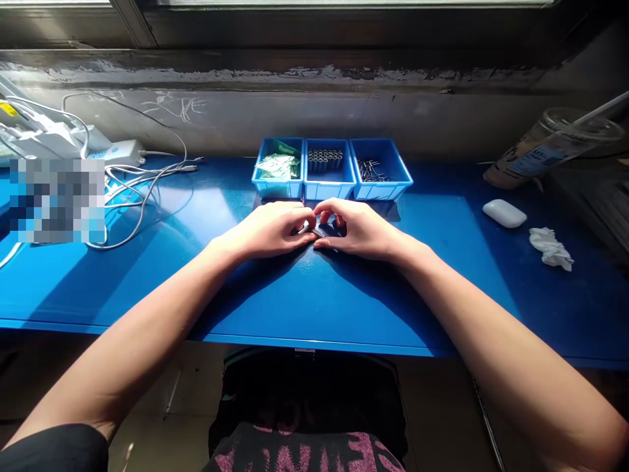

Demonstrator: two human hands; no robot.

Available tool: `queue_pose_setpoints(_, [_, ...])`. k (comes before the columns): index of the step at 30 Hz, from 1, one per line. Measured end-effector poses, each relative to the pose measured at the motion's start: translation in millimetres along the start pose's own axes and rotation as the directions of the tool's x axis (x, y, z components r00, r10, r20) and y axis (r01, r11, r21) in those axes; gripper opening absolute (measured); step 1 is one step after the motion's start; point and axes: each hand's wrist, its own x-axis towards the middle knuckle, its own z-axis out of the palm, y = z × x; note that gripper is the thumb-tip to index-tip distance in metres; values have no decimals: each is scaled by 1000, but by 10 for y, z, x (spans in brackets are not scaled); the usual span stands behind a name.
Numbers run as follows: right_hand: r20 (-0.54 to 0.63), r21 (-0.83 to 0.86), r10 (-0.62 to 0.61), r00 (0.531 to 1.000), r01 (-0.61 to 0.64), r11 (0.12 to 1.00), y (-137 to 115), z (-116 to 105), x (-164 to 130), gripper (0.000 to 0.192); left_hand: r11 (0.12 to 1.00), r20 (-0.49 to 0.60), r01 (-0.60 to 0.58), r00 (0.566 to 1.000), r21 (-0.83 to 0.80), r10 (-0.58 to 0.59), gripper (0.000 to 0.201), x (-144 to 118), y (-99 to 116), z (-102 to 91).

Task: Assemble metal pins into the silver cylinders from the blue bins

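My left hand (275, 229) and my right hand (354, 229) meet low over the blue table, fingers curled and fingertips almost touching. Between them is a small pale grey piece (319, 231), pinched at the fingertips; its kind is mostly hidden by the fingers. Just behind the hands, three blue bins stand in a row. The left bin (278, 189) holds small clear and green plastic packets (279, 165). Dark hollow cylinders (325, 158) stand packed upright at the back of the middle bin (329, 190). Thin dark metal pins or screws (372, 172) lie loose in the right bin (386, 191).
White cables (142, 187) and a power strip (120, 152) spread over the left of the table (314, 295). At the right are a tilted plastic cup (535, 154) with a straw, a white earbud case (504, 214) and a crumpled tissue (551, 249). A wall rises behind the bins.
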Motion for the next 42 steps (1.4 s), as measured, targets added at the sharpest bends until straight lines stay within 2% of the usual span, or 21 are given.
queue_pose_setpoints(6, [-46, -30, -69, 997, 68, 997, 47, 17, 13, 31, 1000, -24, -11, 1000, -8, 10, 23, -12, -14, 9])
queue_pose_setpoints(11, [-23, -121, -12, 1000, 9, 993, 89, 27, -31, 32, 1000, -25, 16, 1000, 8, -15, 26, -8, -19, 15])
queue_pose_setpoints(15, [-71, -109, 56, 996, -64, 992, 90, 23, -58, 35, 999, -41, 29, 999, 14, -29, 26, -4, -7, 26])
queue_pose_setpoints(20, [-125, -89, 24, 992, -35, 995, 7, -12, -16, 27, 999, -46, 25, 999, 30, -24, 23, -5, 10, 40])
queue_pose_setpoints(25, [-158, 50, 34, 987, -26, 998, -74, 5, -10, 19, 999, -92, 15, 996, 45, -11, 28, -4, 14, 45])
queue_pose_setpoints(28, [-172, 153, 66, 983, -40, 987, -117, 19, -13, 22, 999, -167, 3, 986, 49, 6, 33, -2, 21, 57])
queue_pose_setpoints(33, [-205, 374, 117, 972, -33, 927, -163, 29, 2, 16, 998, -294, -22, 955, 59, 38, 22, -3, 24, 85])
queue_pose_setpoints(36, [-212, 413, 120, 970, -22, 911, -184, 27, 8, 15, 995, -329, -38, 942, 94, 67, 23, -8, 19, 84])
queue_pose_setpoints(42, [-263, 398, 136, 955, -20, 917, -209, 8, 14, 26, 991, -358, -47, 930, 121, 88, 29, -2, 16, 87])
